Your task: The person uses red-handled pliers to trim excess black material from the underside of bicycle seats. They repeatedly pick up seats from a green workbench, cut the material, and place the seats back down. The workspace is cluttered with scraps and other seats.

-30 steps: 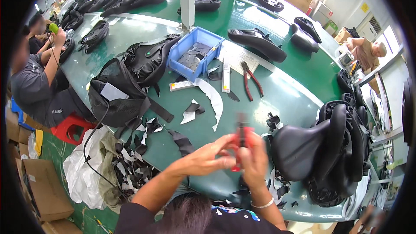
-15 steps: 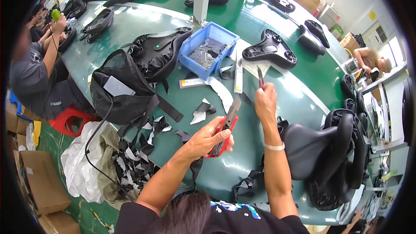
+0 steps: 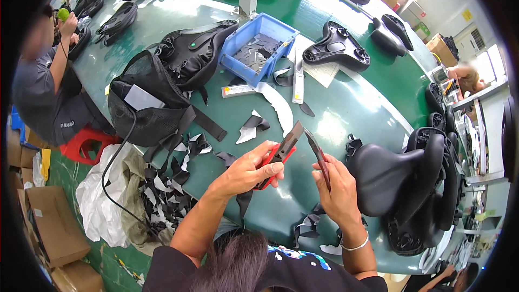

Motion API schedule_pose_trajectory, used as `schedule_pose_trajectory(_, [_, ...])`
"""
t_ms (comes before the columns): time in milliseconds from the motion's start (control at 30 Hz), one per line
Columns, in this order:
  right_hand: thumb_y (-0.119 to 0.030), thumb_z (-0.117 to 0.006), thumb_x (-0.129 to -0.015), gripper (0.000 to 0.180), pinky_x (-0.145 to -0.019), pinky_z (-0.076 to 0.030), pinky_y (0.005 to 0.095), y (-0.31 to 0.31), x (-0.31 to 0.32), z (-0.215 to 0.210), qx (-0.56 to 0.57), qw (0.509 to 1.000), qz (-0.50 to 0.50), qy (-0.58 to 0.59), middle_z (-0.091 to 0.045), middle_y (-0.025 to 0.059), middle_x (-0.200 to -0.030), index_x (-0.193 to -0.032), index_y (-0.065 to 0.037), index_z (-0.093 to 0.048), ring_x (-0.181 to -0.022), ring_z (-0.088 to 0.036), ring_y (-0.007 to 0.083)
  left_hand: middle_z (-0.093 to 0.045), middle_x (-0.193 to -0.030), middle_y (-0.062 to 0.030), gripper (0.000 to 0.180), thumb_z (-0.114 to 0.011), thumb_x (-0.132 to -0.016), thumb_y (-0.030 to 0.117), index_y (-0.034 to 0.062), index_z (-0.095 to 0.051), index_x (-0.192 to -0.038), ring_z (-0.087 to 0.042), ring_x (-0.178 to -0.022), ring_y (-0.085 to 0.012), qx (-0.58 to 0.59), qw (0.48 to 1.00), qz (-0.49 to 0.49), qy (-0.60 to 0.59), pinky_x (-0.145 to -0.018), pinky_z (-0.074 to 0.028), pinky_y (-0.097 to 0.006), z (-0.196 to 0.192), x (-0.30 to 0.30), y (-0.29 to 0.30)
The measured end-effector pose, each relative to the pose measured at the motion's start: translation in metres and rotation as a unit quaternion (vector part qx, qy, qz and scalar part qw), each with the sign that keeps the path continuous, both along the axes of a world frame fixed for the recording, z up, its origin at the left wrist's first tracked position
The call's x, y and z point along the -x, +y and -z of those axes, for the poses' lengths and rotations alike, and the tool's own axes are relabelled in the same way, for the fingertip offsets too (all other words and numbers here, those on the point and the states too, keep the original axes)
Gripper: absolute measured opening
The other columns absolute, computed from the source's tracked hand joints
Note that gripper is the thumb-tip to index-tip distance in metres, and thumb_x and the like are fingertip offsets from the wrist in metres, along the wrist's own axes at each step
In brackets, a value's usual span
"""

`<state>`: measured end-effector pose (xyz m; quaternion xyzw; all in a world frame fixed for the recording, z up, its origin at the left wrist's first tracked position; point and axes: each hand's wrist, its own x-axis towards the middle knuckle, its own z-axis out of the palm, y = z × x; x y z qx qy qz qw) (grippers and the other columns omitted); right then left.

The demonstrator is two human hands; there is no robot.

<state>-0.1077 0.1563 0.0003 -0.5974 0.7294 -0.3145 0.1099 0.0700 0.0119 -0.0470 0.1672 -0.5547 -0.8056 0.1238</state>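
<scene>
Over the near middle of the table, my left hand [image 3: 250,170] is closed round a red utility knife [image 3: 278,157], its wide grey blade slid out and pointing up and away. Just to the right, my right hand [image 3: 336,188] grips a slim red-handled tool [image 3: 318,154] with a dark metal tip; its exact kind is not clear. The tip of this tool is close beside the knife's blade, and I cannot tell whether they touch. Beyond both hands lies a curved white strip [image 3: 278,109] on the green table [image 3: 216,97].
A blue bin [image 3: 238,70] holds dark blade-like pieces. Black bicycle saddles [image 3: 384,176] lie to the right, and a saddle base [image 3: 338,48] farther off. A black mesh bag [image 3: 143,113] stands left, scraps [image 3: 162,192] below it. A co-worker [image 3: 46,86] sits at the left.
My right hand has come down and nearer with the red-handled tool, from near the saddle base to beside the knife's blade. My left hand still holds the knife, nearly in place.
</scene>
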Motion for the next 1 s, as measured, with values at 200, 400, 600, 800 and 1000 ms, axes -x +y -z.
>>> schedule_pose_trajectory(200, [-0.012,-0.064,-0.085,0.017,-0.07,-0.048,0.0411,0.001,-0.008,0.0,0.022,0.999,-0.022,0.022,-0.062,0.0175,-0.098,-0.095,0.003,-0.06,-0.082,-0.061,0.034,-0.062,-0.084,-0.0059,0.041,-0.055,-0.097,0.029,0.0039,-0.044,-0.128,-0.061,-0.07,-0.0122,0.02,1.0,-0.006,-0.003,-0.062,-0.046,-0.026,-0.003,-0.004,0.002])
schedule_pose_trajectory(400, [-0.013,-0.063,-0.087,0.016,-0.063,-0.047,0.0423,0.004,-0.015,-0.003,0.004,1.0,-0.011,0.018,-0.059,0.017,-0.087,-0.088,0.002,-0.058,-0.075,-0.059,0.0335,-0.062,-0.084,-0.006,0.043,-0.055,-0.097,0.03,0.0039,-0.044,-0.129,-0.062,-0.07,-0.0128,-0.02,1.0,-0.009,0.009,-0.062,-0.046,-0.025,-0.005,-0.005,0.007])
schedule_pose_trajectory(600, [-0.017,-0.059,-0.091,0.022,-0.058,-0.042,0.0382,0.006,-0.024,-0.002,-0.056,0.991,-0.002,-0.12,-0.052,0.0136,-0.078,-0.084,0.002,-0.051,-0.064,-0.051,0.0277,-0.062,-0.084,-0.0062,0.046,-0.056,-0.096,0.034,0.0044,-0.044,-0.128,-0.062,-0.069,-0.0131,-0.043,0.999,-0.009,0.01,-0.061,-0.047,-0.026,-0.009,-0.004,0.011])
schedule_pose_trajectory(800, [-0.02,-0.057,-0.093,0.024,-0.054,-0.034,0.027,0.012,-0.018,0.005,-0.122,0.862,-0.022,-0.492,-0.041,0.0015,-0.07,-0.081,-0.002,-0.047,-0.059,-0.039,0.0122,-0.061,-0.083,-0.0063,0.045,-0.056,-0.096,0.034,0.0053,-0.042,-0.128,-0.06,-0.065,-0.0129,-0.06,0.998,-0.01,0.031,-0.058,-0.046,-0.025,-0.002,-0.001,0.015])
schedule_pose_trajectory(1000, [-0.022,-0.059,-0.09,0.022,-0.05,-0.03,0.0245,-0.007,-0.012,-0.004,-0.147,0.658,-0.029,-0.738,-0.043,0.0016,-0.072,-0.085,-0.005,-0.046,-0.057,-0.035,0.0086,-0.058,-0.079,-0.0037,0.042,-0.054,-0.097,0.032,0.0049,-0.042,-0.127,-0.056,-0.062,-0.0101,-0.014,0.999,-0.021,0.021,-0.055,-0.045,-0.024,0.001,-0.014,-0.001])
